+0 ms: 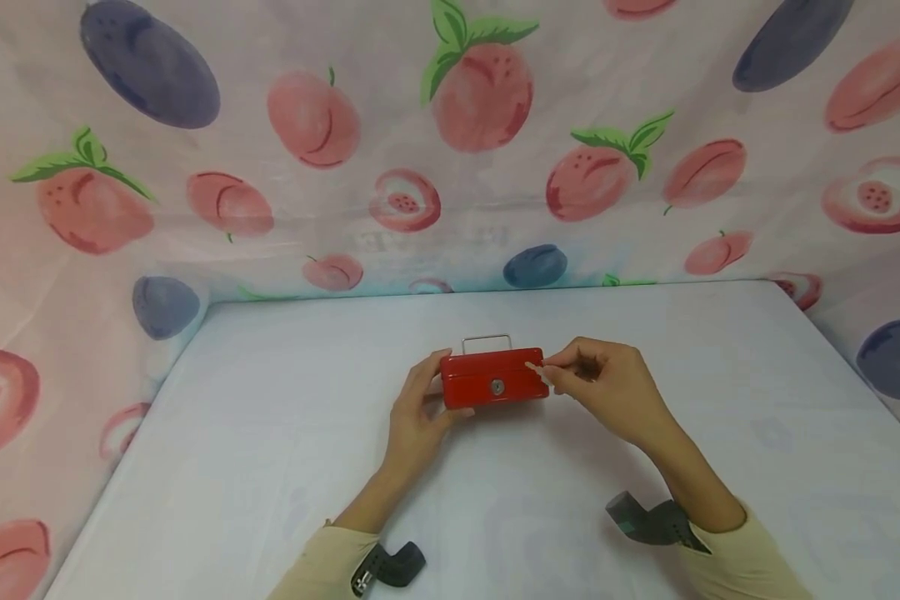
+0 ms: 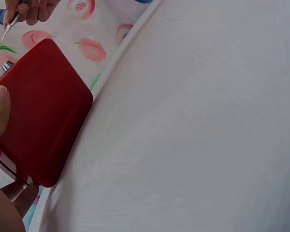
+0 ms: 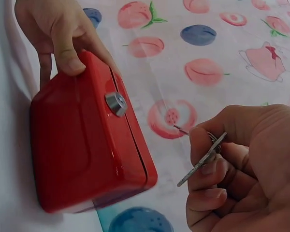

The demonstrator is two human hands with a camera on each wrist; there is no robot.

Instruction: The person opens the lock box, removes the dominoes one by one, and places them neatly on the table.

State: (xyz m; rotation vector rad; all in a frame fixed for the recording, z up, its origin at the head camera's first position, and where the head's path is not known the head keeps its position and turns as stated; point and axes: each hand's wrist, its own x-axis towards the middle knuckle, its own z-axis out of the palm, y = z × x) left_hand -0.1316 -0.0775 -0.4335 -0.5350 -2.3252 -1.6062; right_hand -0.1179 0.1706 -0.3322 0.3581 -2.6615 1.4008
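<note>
A small red metal cash box point(image 1: 461, 390) has its round silver lock point(image 1: 497, 387) turned towards me and its thin wire handle point(image 1: 487, 337) at the top. My left hand point(image 1: 412, 421) grips the box by its left end, the thumb on the underside. The right hand point(image 1: 621, 387) pinches a key point(image 2: 8, 30) whose tip points towards the lock but stays apart from it. In the right wrist view a second key point(image 3: 200, 162) hangs from a ring in the same fingers. Whether the box touches the table is hard to tell.
A white-covered table point(image 1: 270, 433) lies under both hands. Behind it hangs a fruit-printed cloth point(image 1: 390, 108), also running down the sides. Dark camera mounts point(image 1: 648, 521) sit on both wrists, by the pale sleeves point(image 1: 742, 558).
</note>
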